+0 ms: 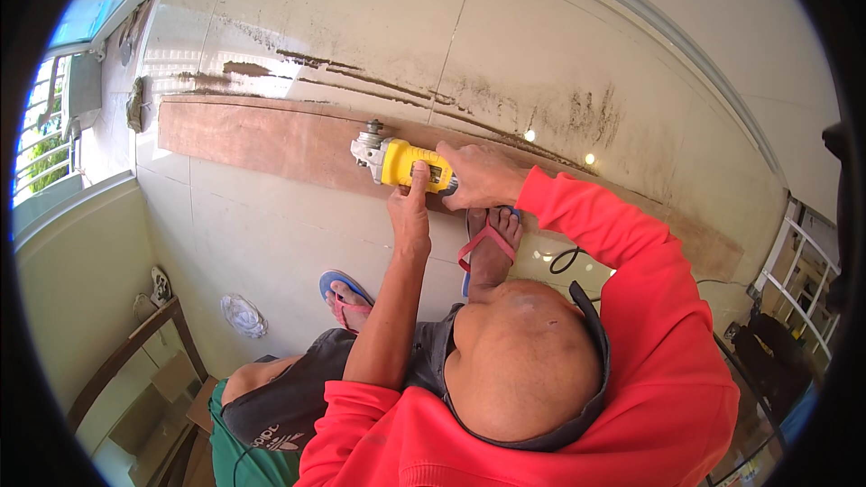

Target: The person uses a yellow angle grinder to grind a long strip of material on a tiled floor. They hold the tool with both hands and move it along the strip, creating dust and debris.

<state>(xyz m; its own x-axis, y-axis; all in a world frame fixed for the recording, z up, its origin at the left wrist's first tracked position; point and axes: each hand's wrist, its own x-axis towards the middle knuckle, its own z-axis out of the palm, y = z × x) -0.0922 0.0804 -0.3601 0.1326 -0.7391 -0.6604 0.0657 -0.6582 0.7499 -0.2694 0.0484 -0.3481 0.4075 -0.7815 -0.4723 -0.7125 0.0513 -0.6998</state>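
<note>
A yellow angle grinder point(395, 162) with a grey metal head is over a long reddish-brown wooden board point(262, 137) lying on the tiled floor. My right hand point(483, 176) is wrapped round the rear of its body. With the thumb on top of the yellow casing, my left hand point(411, 203) grips it from the near side. The spindle end point(371, 130) points away from me, above the board; I cannot make out a disc on it. A curved dark line runs along the board's far edge.
Brown dust point(343, 83) streaks the pale tiles beyond the board. My sandalled foot point(494, 239) rests against the board's near side. A black cable point(566, 261) loops on the right. A crumpled white item point(244, 316) and a wooden chair point(126, 352) are at the left.
</note>
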